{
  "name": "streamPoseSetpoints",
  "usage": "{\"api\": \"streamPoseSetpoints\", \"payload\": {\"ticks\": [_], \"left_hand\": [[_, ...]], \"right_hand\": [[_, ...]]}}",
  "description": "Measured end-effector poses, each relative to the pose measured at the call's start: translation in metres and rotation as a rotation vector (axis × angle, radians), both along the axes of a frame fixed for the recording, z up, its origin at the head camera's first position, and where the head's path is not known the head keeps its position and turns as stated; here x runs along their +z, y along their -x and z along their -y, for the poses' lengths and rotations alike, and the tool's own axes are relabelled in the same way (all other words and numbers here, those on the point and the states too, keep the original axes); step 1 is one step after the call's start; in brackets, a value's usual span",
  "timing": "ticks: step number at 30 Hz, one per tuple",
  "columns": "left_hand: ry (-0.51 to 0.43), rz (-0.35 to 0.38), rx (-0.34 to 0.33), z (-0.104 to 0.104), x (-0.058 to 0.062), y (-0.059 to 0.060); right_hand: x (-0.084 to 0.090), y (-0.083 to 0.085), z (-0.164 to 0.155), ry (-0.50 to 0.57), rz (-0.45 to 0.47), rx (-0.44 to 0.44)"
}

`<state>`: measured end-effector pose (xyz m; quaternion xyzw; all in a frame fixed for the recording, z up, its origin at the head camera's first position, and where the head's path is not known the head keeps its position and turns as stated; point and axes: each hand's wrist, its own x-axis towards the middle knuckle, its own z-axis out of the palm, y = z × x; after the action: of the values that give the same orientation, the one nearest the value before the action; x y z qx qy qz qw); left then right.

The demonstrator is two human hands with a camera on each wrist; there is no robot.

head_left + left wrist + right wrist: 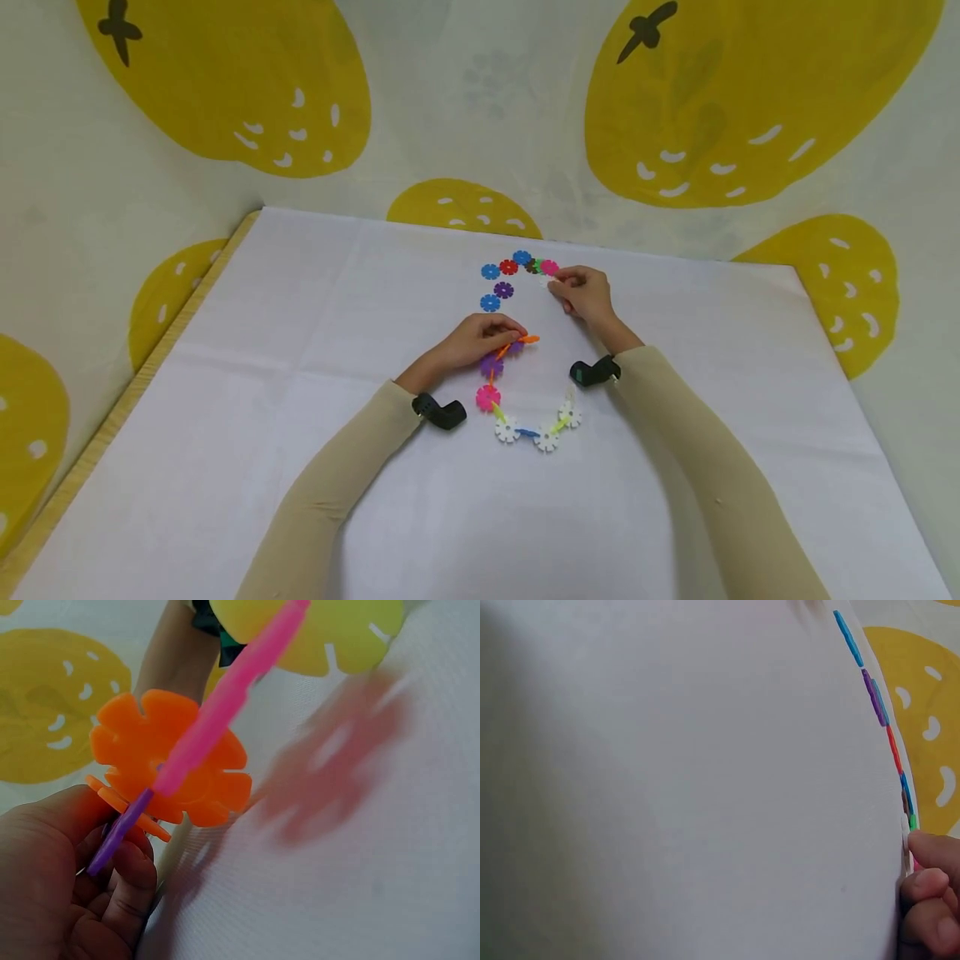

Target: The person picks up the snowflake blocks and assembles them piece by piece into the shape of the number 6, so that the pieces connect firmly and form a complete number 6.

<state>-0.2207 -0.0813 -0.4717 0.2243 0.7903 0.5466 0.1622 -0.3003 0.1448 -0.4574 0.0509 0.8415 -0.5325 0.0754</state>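
Left hand (480,337) pinches the near end of a chain of slotted plastic snowflake discs (517,417), fingers curled on an orange disc (169,761) and a purple one edge-on, steadying the joint; right hand (585,293) pinches a white disc (550,283) among loose coloured discs (504,279) just beyond it; white tablecloth (300,350) underneath; nothing lies between the hands.

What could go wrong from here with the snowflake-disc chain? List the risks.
1. The left hand pinches only the orange disc at the chain's end, so a tug may unslot the joints.
2. The right hand reaches among loose discs; its grip could scatter them.
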Motion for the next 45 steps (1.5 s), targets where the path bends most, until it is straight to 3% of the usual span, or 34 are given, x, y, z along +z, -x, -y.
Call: {"api": "streamPoseSetpoints", "payload": {"ticks": [13,25,32,36,45], "left_hand": [[0.005,0.003,-0.002,-0.005,0.0,-0.002],[-0.004,0.008,0.007,-0.005,-0.001,-0.002],[0.007,0.003,0.083,-0.005,-0.002,-0.002],[-0.004,-0.008,0.13,-0.005,0.0,-0.002],[0.009,0.003,0.101,-0.003,0.003,-0.002]], "right_hand": [[0.002,-0.004,-0.006,0.007,0.084,0.004],[-0.001,-0.009,-0.009,0.064,0.094,0.001],[-0.003,-0.012,-0.016,0.168,0.066,0.066],[-0.001,-0.015,-0.019,0.149,0.048,0.126],[0.005,-0.025,-0.022,0.137,0.11,0.199]]}}
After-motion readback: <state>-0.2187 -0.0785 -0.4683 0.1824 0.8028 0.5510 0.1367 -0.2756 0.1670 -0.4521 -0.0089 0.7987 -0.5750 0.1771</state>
